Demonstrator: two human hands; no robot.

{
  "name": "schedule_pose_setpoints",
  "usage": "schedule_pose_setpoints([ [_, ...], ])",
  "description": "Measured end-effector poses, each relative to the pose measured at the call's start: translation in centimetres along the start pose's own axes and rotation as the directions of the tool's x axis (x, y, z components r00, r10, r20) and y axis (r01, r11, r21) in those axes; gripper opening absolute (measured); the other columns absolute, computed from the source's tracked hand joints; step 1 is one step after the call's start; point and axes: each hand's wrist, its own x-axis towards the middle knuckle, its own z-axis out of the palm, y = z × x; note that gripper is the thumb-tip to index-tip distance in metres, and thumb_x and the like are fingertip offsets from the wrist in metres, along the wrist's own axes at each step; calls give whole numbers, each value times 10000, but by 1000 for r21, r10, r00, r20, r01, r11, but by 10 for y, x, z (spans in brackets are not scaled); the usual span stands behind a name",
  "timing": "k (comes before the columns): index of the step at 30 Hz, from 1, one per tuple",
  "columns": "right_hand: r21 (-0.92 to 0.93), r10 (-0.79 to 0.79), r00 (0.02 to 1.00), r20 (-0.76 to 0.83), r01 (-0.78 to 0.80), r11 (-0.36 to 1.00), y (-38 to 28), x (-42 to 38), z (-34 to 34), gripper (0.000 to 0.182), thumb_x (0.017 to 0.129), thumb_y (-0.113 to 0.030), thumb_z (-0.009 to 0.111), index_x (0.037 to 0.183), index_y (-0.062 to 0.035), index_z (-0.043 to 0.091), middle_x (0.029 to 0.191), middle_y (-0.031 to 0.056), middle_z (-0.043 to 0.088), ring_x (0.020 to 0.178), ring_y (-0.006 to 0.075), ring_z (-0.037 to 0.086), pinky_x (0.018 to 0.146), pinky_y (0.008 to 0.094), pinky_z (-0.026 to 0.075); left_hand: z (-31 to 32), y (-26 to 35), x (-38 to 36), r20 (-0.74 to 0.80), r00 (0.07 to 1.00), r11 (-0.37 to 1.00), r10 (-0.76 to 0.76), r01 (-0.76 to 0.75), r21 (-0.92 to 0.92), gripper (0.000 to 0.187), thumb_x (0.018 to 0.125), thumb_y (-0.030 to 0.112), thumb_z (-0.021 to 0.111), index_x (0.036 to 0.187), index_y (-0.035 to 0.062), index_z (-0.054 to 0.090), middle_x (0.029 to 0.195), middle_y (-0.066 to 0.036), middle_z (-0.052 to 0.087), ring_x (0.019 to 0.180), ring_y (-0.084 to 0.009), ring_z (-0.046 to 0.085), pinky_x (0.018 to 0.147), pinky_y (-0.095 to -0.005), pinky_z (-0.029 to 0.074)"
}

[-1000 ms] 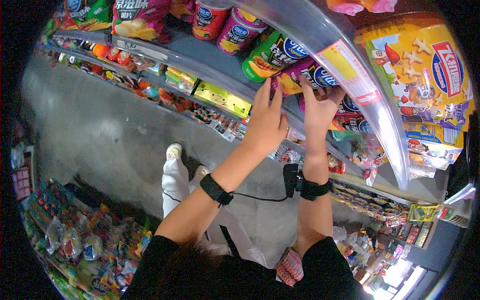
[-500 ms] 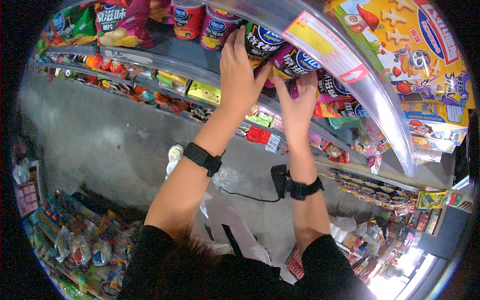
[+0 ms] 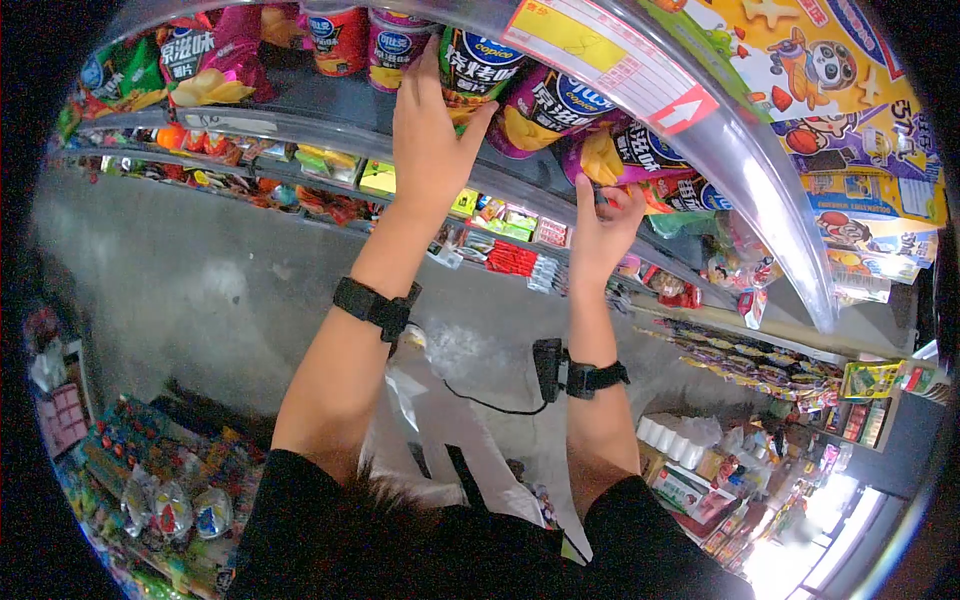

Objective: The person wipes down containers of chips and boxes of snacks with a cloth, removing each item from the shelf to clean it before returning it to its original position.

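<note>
Fingers stretched and thumb apart, my left hand (image 3: pixel 432 135) lies against the left side and lower front of a green-and-black chip tub (image 3: pixel 478 65) on the shelf. Just right of that tub leans a purple chip tub (image 3: pixel 550 112). My right hand (image 3: pixel 607 228) is open at the shelf's front, thumb up and fingers loosely bent, holding nothing. Its thumb tip is right below another purple chip package (image 3: pixel 625 152). Left of my left hand stand a small purple tub (image 3: pixel 393 50) and a red tub (image 3: pixel 336 40). Both wrists wear black straps.
A clear shelf rail with a price label (image 3: pixel 610 60) curves above my hands. Yellow snack bags (image 3: pixel 800 70) hang at upper right. Green and pink chip bags (image 3: pixel 215 60) fill the shelf's left. Lower shelves hold small packets (image 3: pixel 510 258). Bagged goods (image 3: pixel 170 510) lie at lower left.
My right hand has come away from the purple tub, moving down and right. My left hand stays at the green-and-black tub. The view has shifted slightly.
</note>
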Motion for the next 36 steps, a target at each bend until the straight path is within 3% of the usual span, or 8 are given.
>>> schedule_pose_setpoints([
  [1, 23, 28, 999, -41, -27, 999, -2, 1, 4, 662, 690, -226, 792, 1161, 51, 418, 876, 87, 522, 791, 170, 510, 738, 280, 426, 1, -2, 0, -10, 999, 999, 38, -38, -11, 776, 734, 183, 704, 1336, -33, 264, 1245, -267, 397, 1151, -421, 397, 983, -455, 322],
  [6, -140, -58, 986, -155, 36, 990, -5, 5, 15, 643, 656, -285, 813, 1073, 35, 442, 806, 80, 478, 757, 201, 489, 710, 331, 424, 3, 9, -17, -59, 998, 1000, -10, 11, 7, 781, 754, 212, 684, 1346, -29, 236, 1285, -290, 317, 1184, -438, 316, 1004, -484, 262],
  [14, -289, -138, 950, -281, 54, 956, -9, 6, 23, 672, 627, -332, 823, 1055, 23, 445, 869, 127, 540, 779, 268, 523, 728, 359, 436, 10, 36, -40, -36, 965, 966, 258, -258, -2, 695, 716, 132, 674, 1323, 71, 340, 1302, -211, 337, 1193, -397, 329, 995, -485, 261],
  [16, -286, -140, 946, -291, 54, 957, -6, 7, 24, 638, 623, -316, 829, 1014, 20, 453, 793, 81, 497, 715, 211, 480, 684, 322, 423, 17, 41, -37, -21, 924, 918, 382, -382, -107, 697, 710, 127, 678, 1323, 89, 350, 1307, -215, 347, 1189, -415, 357, 979, -495, 301],
  [17, -285, -143, 942, -303, 54, 957, -5, 7, 23, 605, 619, -300, 834, 974, 17, 460, 716, 35, 453, 652, 154, 437, 639, 285, 410, 18, 41, -32, 17, 893, 892, 449, -447, -68, 735, 728, 167, 700, 1317, 6, 290, 1353, -263, 280, 1226, -421, 306, 1006, -509, 261],
  [21, -262, -7, 969, -248, -60, 963, -9, 3, 18, 652, 610, -326, 835, 1023, 19, 467, 761, 84, 508, 676, 217, 493, 667, 345, 436, 29, 57, -15, -76, 905, 903, 419, -424, -65, 778, 734, 235, 713, 1319, -23, 271, 1311, -311, 295, 1202, -467, 305, 1000, -539, 251],
  [26, -209, -126, 963, -240, 75, 975, -6, 2, 19, 523, 645, -193, 815, 952, 26, 452, 700, 11, 428, 621, 106, 385, 555, 243, 371, 44, 66, -5, -40, 952, 952, 303, -304, -28, 670, 702, 164, 697, 1282, 49, 381, 1261, -269, 348, 1171, -458, 349, 964, -523, 320],
  [36, -198, -138, 977, -160, 105, 975, 4, 5, 10, 485, 647, -150, 814, 931, 13, 456, 705, 0, 438, 623, 81, 398, 548, 215, 355, 48, 67, -4, -20, 959, 953, 284, -279, 121, 651, 691, 161, 690, 1268, 88, 399, 1216, -282, 347, 1132, -465, 354, 948, -541, 310],
])
